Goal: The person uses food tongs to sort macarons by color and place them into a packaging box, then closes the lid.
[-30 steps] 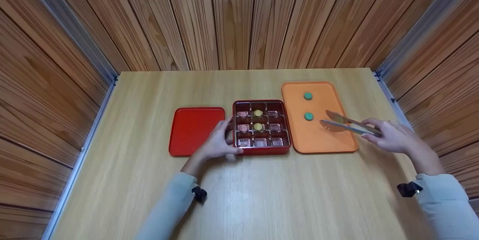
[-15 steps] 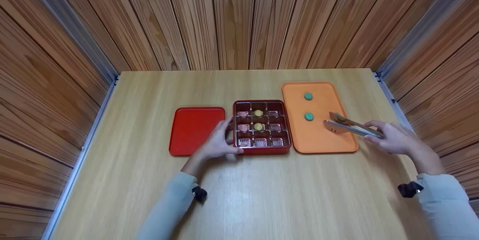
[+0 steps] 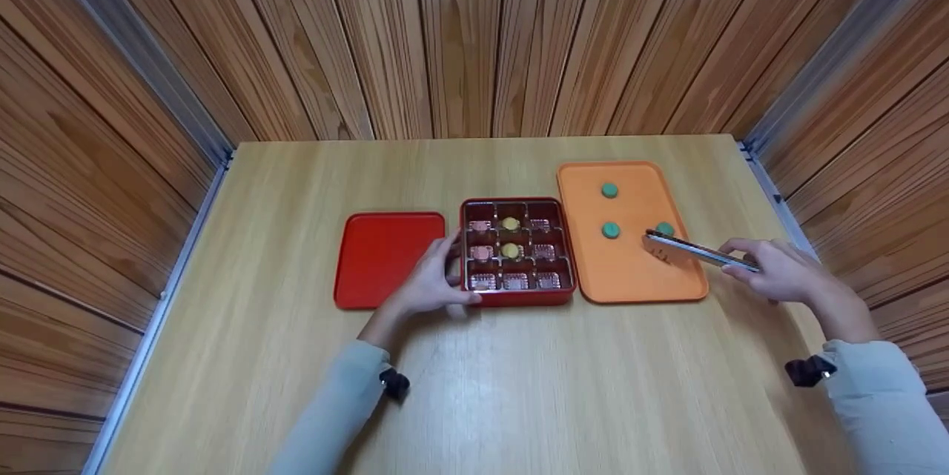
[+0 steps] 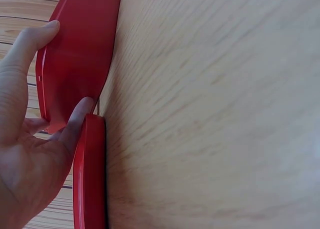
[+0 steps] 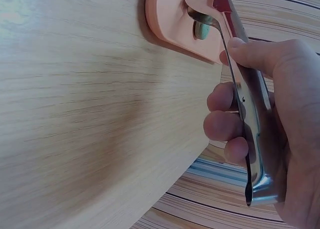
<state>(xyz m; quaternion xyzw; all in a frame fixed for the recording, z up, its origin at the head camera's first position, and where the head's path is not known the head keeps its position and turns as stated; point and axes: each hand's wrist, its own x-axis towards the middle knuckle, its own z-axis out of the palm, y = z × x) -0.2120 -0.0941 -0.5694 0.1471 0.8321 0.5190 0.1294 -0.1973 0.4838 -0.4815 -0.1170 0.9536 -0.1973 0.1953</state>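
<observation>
My left hand holds the near left corner of a red compartment box, thumb at its front wall, fingers along its left side. Pink pieces sit in two of its left compartments and yellow pieces in two middle ones. My right hand grips metal tongs, pointing left over an orange tray. Right beside the tongs' tips stands a green disc, partly covered in the right wrist view. Two more lie farther left, a near green disc and a far green disc.
A flat red lid lies left of the box, partly behind my left hand. The orange tray stands close against the box's right side. Wood-patterned walls enclose the table at the back and both sides.
The tongs have turned onto their side, so their arms now overlap in the head view. The right green disc, previously covered by them, shows on the tray. My left hand has stayed put.
</observation>
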